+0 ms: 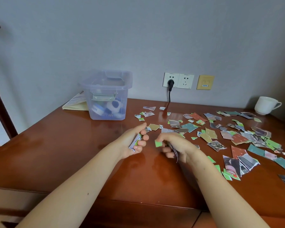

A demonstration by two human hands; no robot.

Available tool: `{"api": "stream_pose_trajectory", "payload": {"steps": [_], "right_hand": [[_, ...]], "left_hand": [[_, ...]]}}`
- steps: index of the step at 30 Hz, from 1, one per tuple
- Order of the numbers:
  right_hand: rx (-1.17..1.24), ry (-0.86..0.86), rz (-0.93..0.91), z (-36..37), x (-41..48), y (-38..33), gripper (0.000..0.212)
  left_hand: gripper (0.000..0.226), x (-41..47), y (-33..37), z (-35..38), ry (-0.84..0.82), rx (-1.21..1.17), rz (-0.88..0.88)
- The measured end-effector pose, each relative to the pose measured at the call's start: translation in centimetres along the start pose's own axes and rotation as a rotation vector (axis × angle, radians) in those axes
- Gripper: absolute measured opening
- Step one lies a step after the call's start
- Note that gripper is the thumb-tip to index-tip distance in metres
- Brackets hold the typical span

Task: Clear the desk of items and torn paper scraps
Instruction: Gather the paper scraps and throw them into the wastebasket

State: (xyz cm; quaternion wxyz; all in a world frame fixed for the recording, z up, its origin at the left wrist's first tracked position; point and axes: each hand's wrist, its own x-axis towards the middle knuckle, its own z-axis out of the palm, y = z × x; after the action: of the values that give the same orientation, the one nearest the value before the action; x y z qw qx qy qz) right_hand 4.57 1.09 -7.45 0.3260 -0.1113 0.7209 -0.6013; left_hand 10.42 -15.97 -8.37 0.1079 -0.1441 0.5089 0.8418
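The glossy red-brown wooden desk (72,153) has torn colourful paper scraps (237,137) spread across its right half. A clear plastic storage box (108,96) stands near the wall. The left hand (133,140) has its grip curled round a small stack of scraps. The right hand (174,145) grips another bunch. A white ceramic cup (266,105) sits far right.

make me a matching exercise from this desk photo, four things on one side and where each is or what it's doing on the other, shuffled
Things
1. plastic bin
2. white cup
3. black plug
4. left hand

Places or states
a. in the wall socket
b. gripping paper scraps
c. far right end of the desk, at the back
d. back left of the desk, small items inside

Pairs: 1-d, 2-c, 3-a, 4-b
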Motion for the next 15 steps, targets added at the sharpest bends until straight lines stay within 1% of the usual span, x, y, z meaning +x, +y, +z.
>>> {"api": "stream_pose_trajectory", "payload": {"steps": [3, 4, 6, 8, 10, 13, 15], "right_hand": [[0.505, -0.047, 0.059, -1.1, -0.2, -0.2, 0.013], [0.622, -0.034, 0.062, -1.5, -0.1, -0.1, 0.010], [0.754, 0.024, 0.037, -2.0, 0.2, -0.1, 0.009], [0.791, 0.079, -0.003, -2.4, 0.8, -0.1, 0.015], [0.779, 0.119, -0.022, -3.0, 1.4, -0.1, 0.020], [0.720, 0.172, -0.023, -3.8, 1.9, -0.1, 0.023], [0.670, 0.204, -0.016, -4.2, 2.1, -0.2, 0.028]], "left_hand": [[0.041, 0.9, -0.1, 0.7, 0.057, 0.046, 0.036], [0.040, 1.2, -0.2, 1.0, 0.072, 0.050, 0.047], [0.038, 1.9, -0.2, 1.6, 0.117, 0.092, 0.081], [0.037, 2.5, -0.2, 2.4, 0.170, 0.227, 0.147], [0.035, 3.1, -0.4, 3.2, 0.241, 0.463, 0.254], [0.020, 5.1, -0.8, 3.3, 0.315, 0.808, 0.394], [0.011, 6.5, -1.1, 3.1, 0.339, 1.011, 0.427]]}}
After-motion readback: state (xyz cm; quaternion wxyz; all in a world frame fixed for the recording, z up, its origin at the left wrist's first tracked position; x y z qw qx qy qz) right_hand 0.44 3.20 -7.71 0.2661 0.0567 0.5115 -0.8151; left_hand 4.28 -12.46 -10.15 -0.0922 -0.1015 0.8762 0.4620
